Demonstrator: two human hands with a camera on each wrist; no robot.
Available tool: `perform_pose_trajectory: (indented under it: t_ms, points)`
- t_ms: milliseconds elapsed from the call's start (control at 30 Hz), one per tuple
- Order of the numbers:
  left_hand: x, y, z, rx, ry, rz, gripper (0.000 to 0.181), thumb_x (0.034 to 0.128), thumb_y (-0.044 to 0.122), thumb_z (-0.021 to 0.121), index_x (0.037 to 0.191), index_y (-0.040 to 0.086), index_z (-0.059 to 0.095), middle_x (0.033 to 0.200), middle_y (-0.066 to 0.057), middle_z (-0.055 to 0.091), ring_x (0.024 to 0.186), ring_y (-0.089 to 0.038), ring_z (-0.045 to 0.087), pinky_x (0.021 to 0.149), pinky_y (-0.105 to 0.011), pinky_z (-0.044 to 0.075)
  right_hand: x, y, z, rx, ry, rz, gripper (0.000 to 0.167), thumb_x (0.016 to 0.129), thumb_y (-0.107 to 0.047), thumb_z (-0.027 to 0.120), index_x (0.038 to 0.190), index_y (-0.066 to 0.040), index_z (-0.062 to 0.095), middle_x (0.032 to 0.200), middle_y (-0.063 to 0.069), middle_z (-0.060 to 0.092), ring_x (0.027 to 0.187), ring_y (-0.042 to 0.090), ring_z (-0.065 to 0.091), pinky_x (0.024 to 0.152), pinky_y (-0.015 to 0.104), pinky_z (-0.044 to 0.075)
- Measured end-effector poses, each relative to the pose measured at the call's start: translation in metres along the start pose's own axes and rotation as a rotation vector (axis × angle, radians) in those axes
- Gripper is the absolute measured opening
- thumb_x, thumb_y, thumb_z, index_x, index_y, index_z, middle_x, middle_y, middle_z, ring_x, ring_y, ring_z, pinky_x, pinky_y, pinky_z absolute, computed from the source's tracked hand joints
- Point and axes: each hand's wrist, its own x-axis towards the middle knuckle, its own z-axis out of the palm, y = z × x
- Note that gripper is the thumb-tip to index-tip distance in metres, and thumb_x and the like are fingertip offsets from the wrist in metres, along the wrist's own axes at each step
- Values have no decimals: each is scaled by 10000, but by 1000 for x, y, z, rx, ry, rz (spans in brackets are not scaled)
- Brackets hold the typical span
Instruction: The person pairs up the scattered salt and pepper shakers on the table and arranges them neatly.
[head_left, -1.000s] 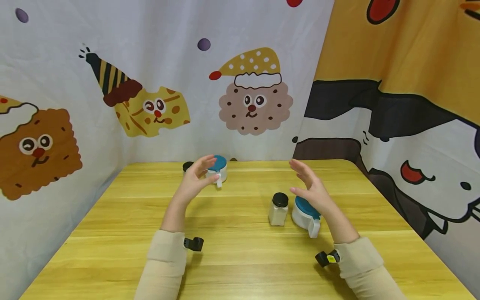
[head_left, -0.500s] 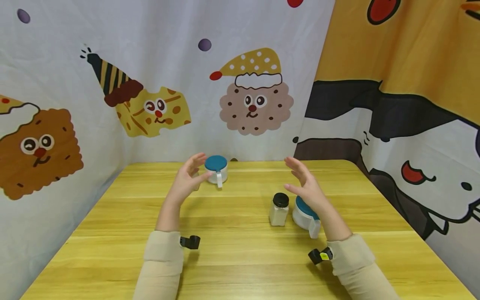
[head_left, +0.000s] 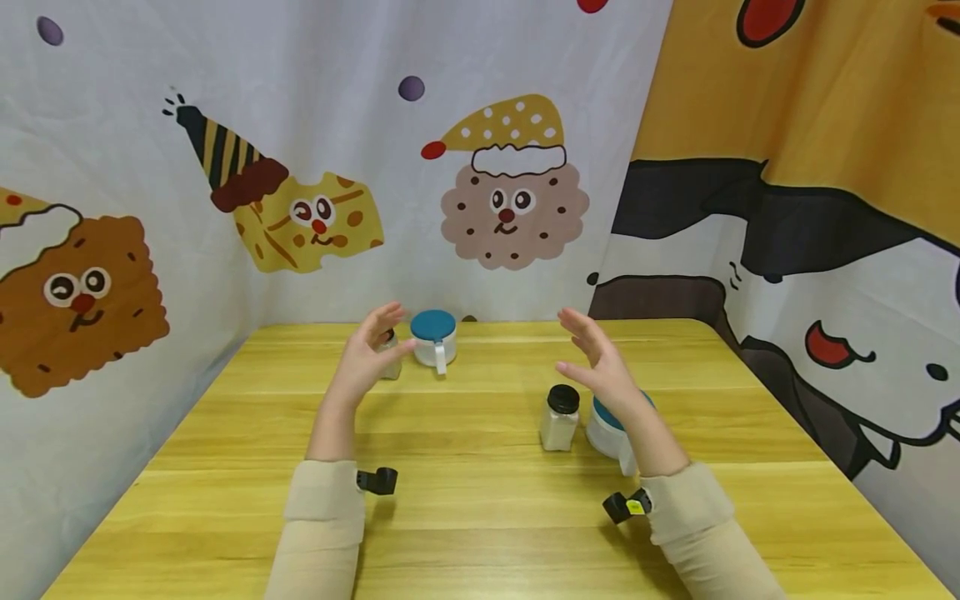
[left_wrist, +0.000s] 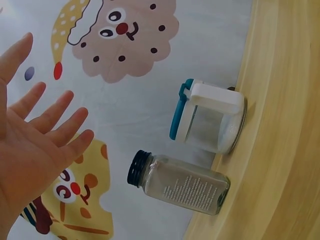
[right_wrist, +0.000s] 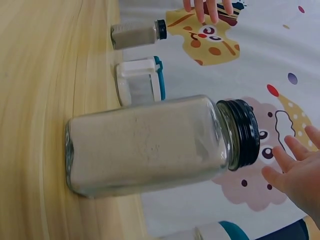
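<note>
My left hand (head_left: 367, 354) hovers in front of a black-lidded glass jar (head_left: 391, 358) at the back left, partly covering it in the head view. Just right of that jar stands a white-handled container with a blue lid (head_left: 433, 340). Raised over the right side, my right hand (head_left: 602, 365) has its fingers spread and holds nothing. Below it stand a second black-lidded jar (head_left: 559, 419) with pale contents and a second blue-lidded container (head_left: 606, 435), partly hidden by the forearm. In the left wrist view the left palm (left_wrist: 35, 150) is empty, touching neither jar (left_wrist: 180, 184) nor container (left_wrist: 212, 115).
The wooden table (head_left: 465, 500) reaches back to a white curtain (head_left: 322, 75) printed with cartoon snacks. An orange, black and white printed cloth (head_left: 840, 242) hangs along the right side. A small black camera is worn at each wrist.
Both hands have shifted slightly left in the head view, the right one also a little upward. The jars and containers have stayed in place, and both hands remain empty.
</note>
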Motion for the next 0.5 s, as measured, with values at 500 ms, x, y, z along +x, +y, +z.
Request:
perform_pose_trajectory:
  t_ms: [500]
  points:
    - [0,-8,-10,1,46,-20,644,907,159,684,1466,104,367,1455,-109,413,1352,-256,332,1109,-456,203,11,-1,15,3,17,6,721,860,96,625,1481,18,267,1499,177,311,1382,324,248,1116,497,133]
